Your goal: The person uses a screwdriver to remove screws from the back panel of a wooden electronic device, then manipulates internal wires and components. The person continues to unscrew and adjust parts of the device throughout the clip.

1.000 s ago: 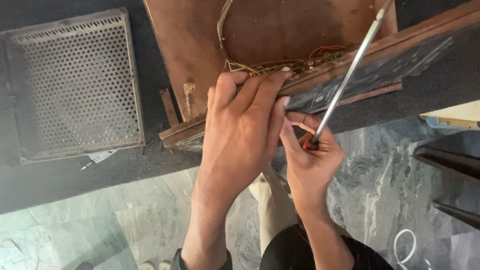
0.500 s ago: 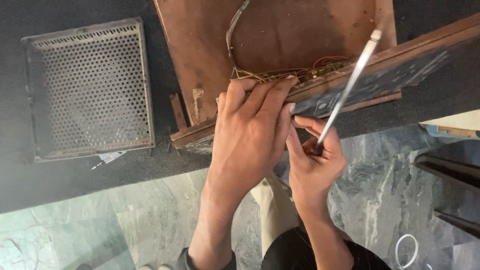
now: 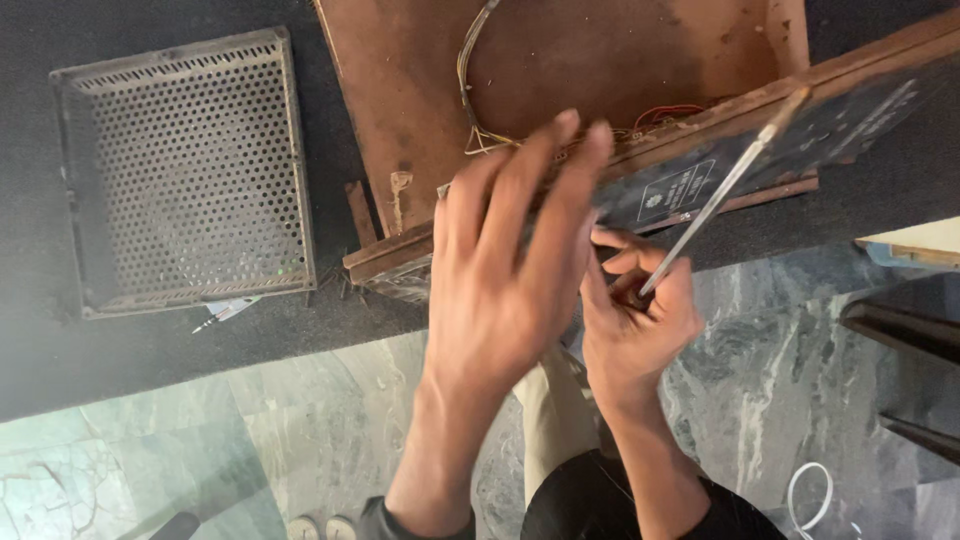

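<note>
Two bare hands show, one left hand [image 3: 500, 290] and one right hand [image 3: 640, 320]. One long metal screwdriver [image 3: 720, 195], one brown wooden case with a dark front panel [image 3: 600, 90], one grey perforated metal cover [image 3: 185, 170], one white cable loop [image 3: 808, 495].

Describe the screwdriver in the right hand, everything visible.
The screwdriver has a long, thin, shiny metal shaft running diagonally from the right hand up and right to the edge of the wooden case, where its tip meets the dark front panel. The handle is hidden inside the closed fingers; only a dark bit shows. The shaft looks straight and slightly motion-blurred. The left hand does not touch it.
</note>
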